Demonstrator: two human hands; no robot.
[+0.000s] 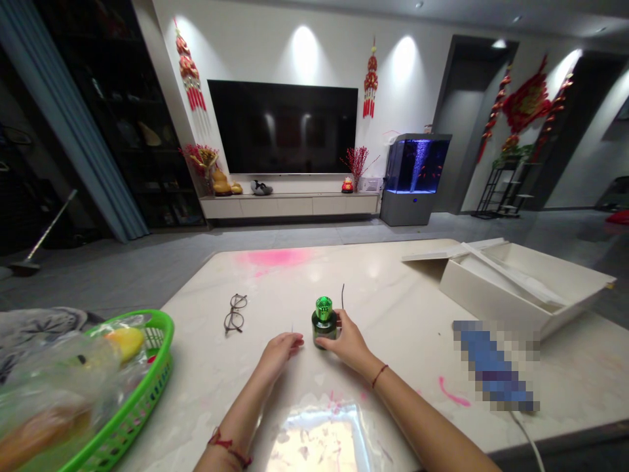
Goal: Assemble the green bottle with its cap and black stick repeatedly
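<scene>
Nearest, left of the bottle: green basket with plastic-wrapped stuff. Green bottle is upright on the white table. Looks like glass, so judging: rigid, compact, fairly light to moderate, slick sides, chips or breaks if dropped. Take hold low on the wide body, not by the faceted cap.

Right hand grasps the body from the right, thumb on the near side, fingers round the far side, forearm angling in from near right. Left hand is just left of the bottle, not touching it, fingers loosely curled; 1 thin line rises there, can't tell if held.

Beyond the bottle, slightly right: 1 dark thin stick. Left of it: glasses. Far right: open white box. Well behind: TV.
</scene>
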